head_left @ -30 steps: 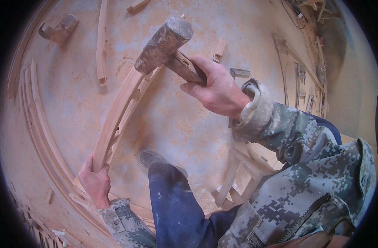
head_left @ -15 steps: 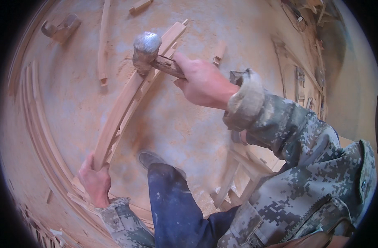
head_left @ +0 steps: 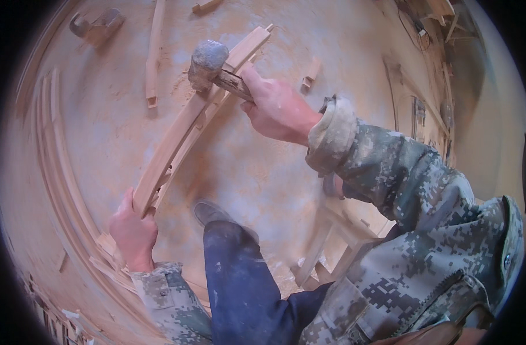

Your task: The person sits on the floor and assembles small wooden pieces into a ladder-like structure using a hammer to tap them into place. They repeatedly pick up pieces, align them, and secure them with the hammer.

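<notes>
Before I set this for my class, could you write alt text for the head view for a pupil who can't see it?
A person's right hand grips a hammer, its head over a long wooden bar, while the left hand holds the bar's near end. More wooden strips lie at left on a dusty floor.

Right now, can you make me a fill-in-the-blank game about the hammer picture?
1. The right hand is ____, not open, around the handle of the hammer.
2. The left hand grips the ____ end of the long wooden piece, not the far end.
3. The trousers are dark ____ in colour.

Missing words: closed; near; blue.
</notes>
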Demonstrator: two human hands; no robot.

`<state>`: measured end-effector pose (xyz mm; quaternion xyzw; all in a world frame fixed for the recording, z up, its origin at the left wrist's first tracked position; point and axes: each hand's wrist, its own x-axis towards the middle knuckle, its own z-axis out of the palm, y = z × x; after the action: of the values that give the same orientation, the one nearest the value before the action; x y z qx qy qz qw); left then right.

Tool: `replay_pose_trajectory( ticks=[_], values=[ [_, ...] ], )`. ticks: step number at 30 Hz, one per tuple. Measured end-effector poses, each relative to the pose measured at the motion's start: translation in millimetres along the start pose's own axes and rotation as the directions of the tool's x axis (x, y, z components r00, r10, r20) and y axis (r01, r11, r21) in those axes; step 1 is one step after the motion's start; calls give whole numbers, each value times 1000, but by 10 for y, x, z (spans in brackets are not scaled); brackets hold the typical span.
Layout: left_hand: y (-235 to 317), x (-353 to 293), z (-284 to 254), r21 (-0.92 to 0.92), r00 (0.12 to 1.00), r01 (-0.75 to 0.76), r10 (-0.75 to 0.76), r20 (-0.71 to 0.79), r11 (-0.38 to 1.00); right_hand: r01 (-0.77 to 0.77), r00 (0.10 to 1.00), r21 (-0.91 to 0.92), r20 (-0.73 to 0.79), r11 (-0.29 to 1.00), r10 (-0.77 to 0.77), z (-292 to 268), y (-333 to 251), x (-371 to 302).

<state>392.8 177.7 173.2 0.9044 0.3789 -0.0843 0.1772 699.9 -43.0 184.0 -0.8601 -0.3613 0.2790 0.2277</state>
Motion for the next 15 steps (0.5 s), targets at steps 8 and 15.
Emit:
replay_pose_trajectory(
  ticks=[8,15],
  values=[
    [406,4,-345,210,996,30,-47,77,977,-265,915,530,401,806,37,467,163,-666],
    [623,-209,-491,119,997,48,-54,46,992,-168,761,425,630,890,-157,1435,303,-425]
  ],
)
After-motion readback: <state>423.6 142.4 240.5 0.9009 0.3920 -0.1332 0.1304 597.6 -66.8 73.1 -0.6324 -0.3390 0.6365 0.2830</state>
